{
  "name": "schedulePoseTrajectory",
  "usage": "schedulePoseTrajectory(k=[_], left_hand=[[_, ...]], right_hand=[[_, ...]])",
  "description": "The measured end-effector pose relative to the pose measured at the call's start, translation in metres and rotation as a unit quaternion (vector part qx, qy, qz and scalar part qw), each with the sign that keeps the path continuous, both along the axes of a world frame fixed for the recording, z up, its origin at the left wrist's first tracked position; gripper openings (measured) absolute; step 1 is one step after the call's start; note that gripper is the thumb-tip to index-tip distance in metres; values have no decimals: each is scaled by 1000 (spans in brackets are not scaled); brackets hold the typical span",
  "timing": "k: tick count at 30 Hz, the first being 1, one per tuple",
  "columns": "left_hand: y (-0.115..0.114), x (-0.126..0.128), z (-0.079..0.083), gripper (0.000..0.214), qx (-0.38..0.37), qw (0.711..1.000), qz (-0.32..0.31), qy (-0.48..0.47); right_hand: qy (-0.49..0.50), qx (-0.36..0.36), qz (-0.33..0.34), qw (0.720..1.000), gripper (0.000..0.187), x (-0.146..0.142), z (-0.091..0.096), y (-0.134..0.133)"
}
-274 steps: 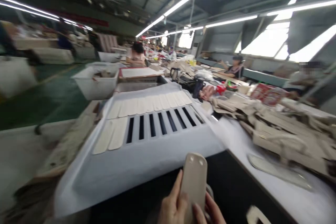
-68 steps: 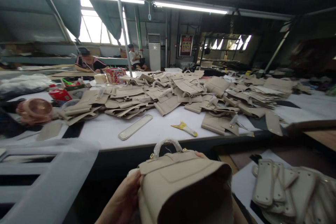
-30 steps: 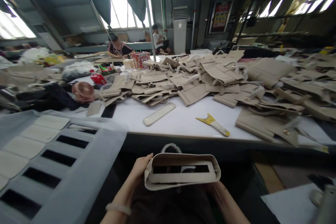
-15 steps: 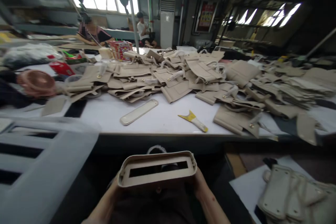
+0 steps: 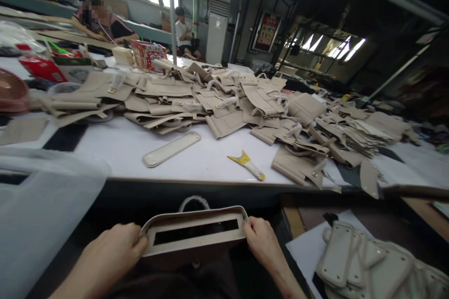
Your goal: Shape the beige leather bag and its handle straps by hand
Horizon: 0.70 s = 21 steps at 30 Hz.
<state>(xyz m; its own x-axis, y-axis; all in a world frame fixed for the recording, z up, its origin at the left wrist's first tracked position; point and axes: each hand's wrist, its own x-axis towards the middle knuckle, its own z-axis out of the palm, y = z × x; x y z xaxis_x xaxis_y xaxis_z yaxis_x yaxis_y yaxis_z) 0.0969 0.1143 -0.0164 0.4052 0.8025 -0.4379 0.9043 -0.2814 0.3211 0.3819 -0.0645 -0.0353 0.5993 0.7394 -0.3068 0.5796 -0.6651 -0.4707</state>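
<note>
Both ends of the bag point(image 5: 196, 218) are gripped.
The left hand point(image 5: 122, 240) and right hand point(image 5: 261, 238), mostly hidden beside it half a second ago, now show plainly, each closed on one end of the opening. The bag is in front of the table point(image 5: 210, 168), mouth in view; this hold probably steadies its shape.

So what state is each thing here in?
Bag, held, open slot showing.
Left hand, closed on bag's left end.
Right hand, closed on its right end.
Handle, arched.
Strip, lying flat.
Tool, lying flat.
Pile, loosely heaped.
Panels, overlapping.
Fan, can't tell if running.
</note>
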Motion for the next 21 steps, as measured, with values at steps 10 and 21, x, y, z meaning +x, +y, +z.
schedulePoseTrajectory(k=[10,21], left_hand=[[14,-6,-14,36,-7,991,-128,45],[19,-1,-15,22,-55,995,-26,-79]], right_hand=[[-39,-42,68,996,32,14,-8,10],[-14,-31,88,996,31,10,-3,7]])
